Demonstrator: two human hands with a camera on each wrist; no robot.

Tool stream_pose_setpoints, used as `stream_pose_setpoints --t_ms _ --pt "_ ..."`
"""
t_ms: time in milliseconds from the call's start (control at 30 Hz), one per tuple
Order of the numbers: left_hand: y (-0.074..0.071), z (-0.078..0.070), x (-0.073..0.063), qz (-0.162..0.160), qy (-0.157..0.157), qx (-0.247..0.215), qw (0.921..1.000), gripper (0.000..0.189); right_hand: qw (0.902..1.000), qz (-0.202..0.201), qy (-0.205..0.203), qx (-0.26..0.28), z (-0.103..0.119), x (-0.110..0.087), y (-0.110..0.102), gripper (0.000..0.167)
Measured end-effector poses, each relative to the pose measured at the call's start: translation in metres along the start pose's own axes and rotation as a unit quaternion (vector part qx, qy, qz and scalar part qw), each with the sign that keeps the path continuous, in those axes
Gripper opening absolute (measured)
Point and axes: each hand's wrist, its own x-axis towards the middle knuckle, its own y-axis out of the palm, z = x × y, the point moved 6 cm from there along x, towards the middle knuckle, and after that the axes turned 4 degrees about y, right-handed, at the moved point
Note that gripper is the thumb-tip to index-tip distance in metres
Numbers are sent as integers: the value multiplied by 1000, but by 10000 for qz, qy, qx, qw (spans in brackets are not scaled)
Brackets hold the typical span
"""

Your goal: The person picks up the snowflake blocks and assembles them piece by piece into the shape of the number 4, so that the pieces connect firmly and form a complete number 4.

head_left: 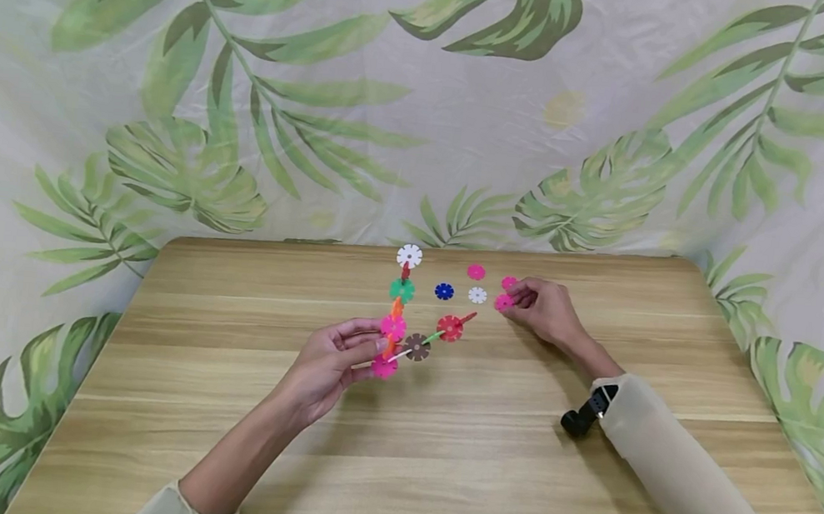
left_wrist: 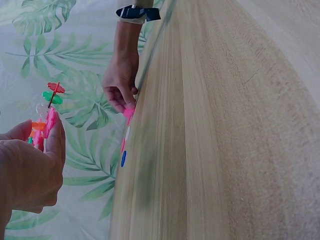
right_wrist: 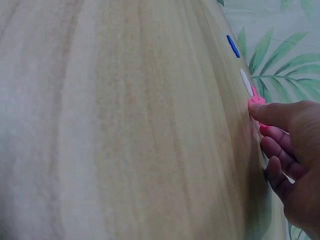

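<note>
Above the table, my left hand [head_left: 329, 361] holds a joined string of slotted plastic snowflake discs between thumb and fingers. One branch of it rises through an orange disc and a green disc [head_left: 402, 291] to a white disc [head_left: 409, 256] at the top. The other slants right through a brown disc [head_left: 417, 347] to a red disc [head_left: 450, 328]. At the far right my right hand [head_left: 545, 311] pinches a pink disc [right_wrist: 256, 101] close to the tabletop. Another pink disc [head_left: 510, 283] shows just beyond its fingertips.
On the wooden table [head_left: 434, 477], a blue disc [head_left: 443, 291], a loose white disc [head_left: 477, 295] and a loose pink disc [head_left: 476, 272] lie between the hands near the back edge. A leaf-patterned cloth [head_left: 471, 121] hangs behind the table.
</note>
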Motion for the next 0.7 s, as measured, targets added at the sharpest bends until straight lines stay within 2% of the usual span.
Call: stream_pose_setpoints --t_ms 300,433,700 --pt "1 1 0 -36 -38 -9 10000 40 9990 -207 63 387 2 -8 -4 14" --pt "2 0 1 -32 -35 -21 10000 40 9965 -202 180 787 7 -13 -7 13" --pt "3 -1 0 -30 -75 -57 10000 40 9819 13 634 1785 23 -21 -15 17"
